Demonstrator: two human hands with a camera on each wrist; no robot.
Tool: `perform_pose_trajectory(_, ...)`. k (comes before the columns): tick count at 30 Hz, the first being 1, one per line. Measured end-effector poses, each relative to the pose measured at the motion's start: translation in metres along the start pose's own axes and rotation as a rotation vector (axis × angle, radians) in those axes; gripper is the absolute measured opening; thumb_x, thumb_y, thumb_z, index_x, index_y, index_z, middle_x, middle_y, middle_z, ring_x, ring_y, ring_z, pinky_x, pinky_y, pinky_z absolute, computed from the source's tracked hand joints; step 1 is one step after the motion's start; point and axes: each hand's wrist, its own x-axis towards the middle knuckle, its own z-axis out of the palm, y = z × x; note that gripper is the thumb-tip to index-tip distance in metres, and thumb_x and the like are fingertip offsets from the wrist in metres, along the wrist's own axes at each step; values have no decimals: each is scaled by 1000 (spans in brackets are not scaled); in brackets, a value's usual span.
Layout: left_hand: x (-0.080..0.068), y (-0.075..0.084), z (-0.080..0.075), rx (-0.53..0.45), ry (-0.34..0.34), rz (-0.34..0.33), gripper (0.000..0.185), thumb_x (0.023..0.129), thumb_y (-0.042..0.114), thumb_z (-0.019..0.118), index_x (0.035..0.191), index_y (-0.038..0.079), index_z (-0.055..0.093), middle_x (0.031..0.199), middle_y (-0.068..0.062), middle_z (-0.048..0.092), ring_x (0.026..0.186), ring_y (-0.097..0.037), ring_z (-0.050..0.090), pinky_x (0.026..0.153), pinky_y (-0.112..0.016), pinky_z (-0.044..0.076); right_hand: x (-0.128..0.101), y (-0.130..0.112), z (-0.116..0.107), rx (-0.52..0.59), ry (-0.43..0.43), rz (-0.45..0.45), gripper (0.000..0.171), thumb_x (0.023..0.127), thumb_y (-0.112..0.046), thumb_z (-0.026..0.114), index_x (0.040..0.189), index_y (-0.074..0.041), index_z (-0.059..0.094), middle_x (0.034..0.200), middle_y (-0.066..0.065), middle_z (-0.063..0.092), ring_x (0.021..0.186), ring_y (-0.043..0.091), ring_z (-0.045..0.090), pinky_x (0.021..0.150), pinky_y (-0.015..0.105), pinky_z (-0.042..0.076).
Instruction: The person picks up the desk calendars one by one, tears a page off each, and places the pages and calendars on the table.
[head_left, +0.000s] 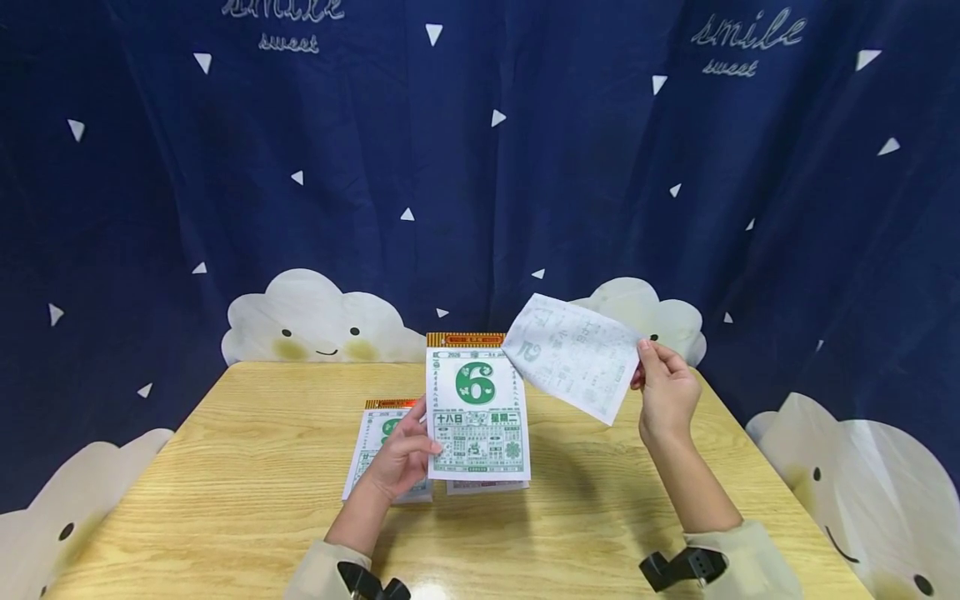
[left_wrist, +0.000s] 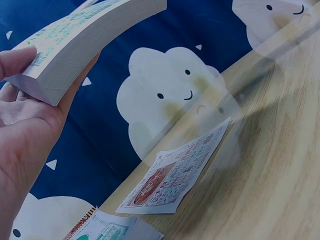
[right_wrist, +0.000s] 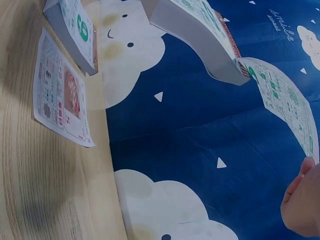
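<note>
A thick tear-off calendar (head_left: pixel 477 408) with a green 6 on its top page is held up over the table by my left hand (head_left: pixel 401 458). The thumb lies on the front at the lower left, with fingers behind; the left wrist view shows the thick block (left_wrist: pixel 95 42) bending. My right hand (head_left: pixel 667 392) pinches the edge of a thin page (head_left: pixel 573 354), its pale back towards the head camera and green print showing through. The page's other end (right_wrist: pixel 250 70) meets the calendar's bound top corner in the right wrist view; whether it is still attached I cannot tell.
A second calendar (head_left: pixel 378 437) lies on the wooden table (head_left: pixel 247 467), partly behind my left hand. Beside it rests a loose printed sheet (left_wrist: pixel 172 175) with a red picture. A dark blue curtain (head_left: pixel 480 167) with white triangles and clouds hangs behind the table.
</note>
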Motion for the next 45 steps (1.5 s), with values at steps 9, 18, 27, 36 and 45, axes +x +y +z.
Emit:
perform_pose_trajectory(9,-1,-1,-2,15,-12,6,77,78,-17,34,144,22,32,123,0,63,105,-19,64,82,-31,56,3,1,-1,13,19,14,6,85,-8,65,83,-2,64,55,-4,57,44,4,47,40,13,39)
perform_pose_trajectory(18,-2,0,-3,18,-17,9,77,78,-17,35,144,23,32,123,0,63,106,-19,64,83,-31,56,3,2,-1,8,14,16,6,85,-8,66,79,-8,65,54,-4,56,43,4,47,39,13,40)
perform_pose_trajectory(27,-3,-1,-4,21,-18,8,77,78,-17,34,144,22,32,122,0,63,105,-18,65,83,-30,56,3,3,-2,43,16,-6,11,85,-5,65,75,-9,67,53,-3,56,42,4,48,39,13,40)
perform_pose_trajectory(36,-4,-1,-5,19,-23,10,77,79,-17,33,146,22,29,123,0,62,105,-18,64,83,-30,56,4,2,-3,58,7,-10,12,85,-5,64,74,-9,66,53,-3,56,43,4,47,39,13,40)
perform_pose_trajectory(45,-4,0,-6,26,-10,5,76,79,-17,34,145,22,30,123,0,62,106,-18,64,83,-30,56,5,1,-3,42,2,1,8,85,-7,66,76,-7,66,55,-2,56,44,5,47,40,14,40)
